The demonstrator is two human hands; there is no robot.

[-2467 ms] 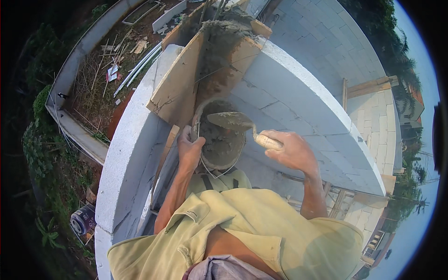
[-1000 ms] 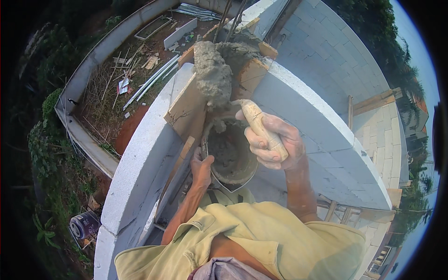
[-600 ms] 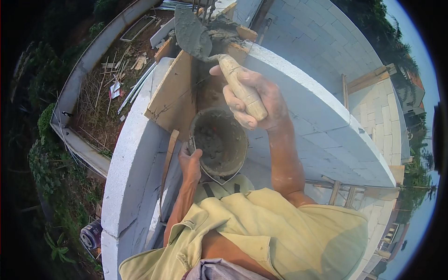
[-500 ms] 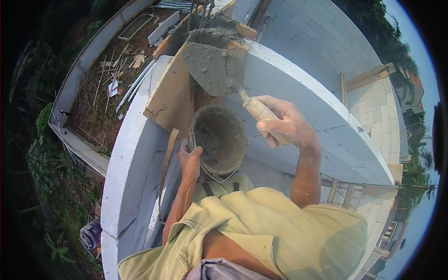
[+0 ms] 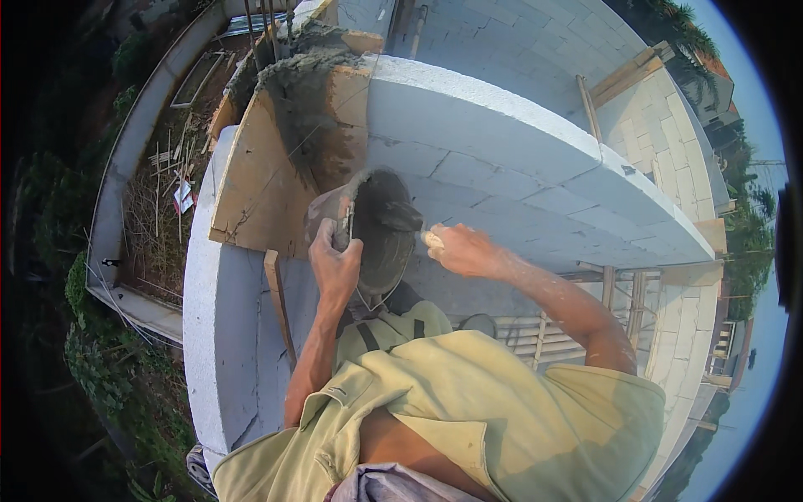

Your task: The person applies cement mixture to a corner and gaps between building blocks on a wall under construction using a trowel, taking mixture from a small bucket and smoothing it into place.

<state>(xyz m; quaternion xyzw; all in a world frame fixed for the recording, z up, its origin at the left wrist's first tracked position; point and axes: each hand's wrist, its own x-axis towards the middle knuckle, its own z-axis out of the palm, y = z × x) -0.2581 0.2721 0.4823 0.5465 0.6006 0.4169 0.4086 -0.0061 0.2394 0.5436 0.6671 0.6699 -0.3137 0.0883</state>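
Observation:
My left hand (image 5: 336, 258) is closed on the rim of a mortar-smeared bucket (image 5: 386, 266), which is tilted with its mouth toward the right. In my right hand (image 5: 468, 249) is the pale handle of a trowel (image 5: 403, 216); its blade reaches inside the bucket's mouth. How much mortar lies in the bucket is hard to tell in the shade. Beyond the bucket stands plywood formwork (image 5: 263, 176) at the wall corner. Wet grey mortar (image 5: 314, 63) lies along its top and runs down its inner face.
White block walls (image 5: 502, 109) run off to the right and along my left side (image 5: 201, 335). Steel bars (image 5: 269, 29) rise from the formwork. A wooden strip (image 5: 280, 305) leans by the left wall. Bamboo poles (image 5: 535, 335) lie below at right. Far down left is ground with scraps.
The trowel has come down from the formwork top, where it held mortar, into the bucket. The bucket has tipped over to the right, and my view has shifted rightward.

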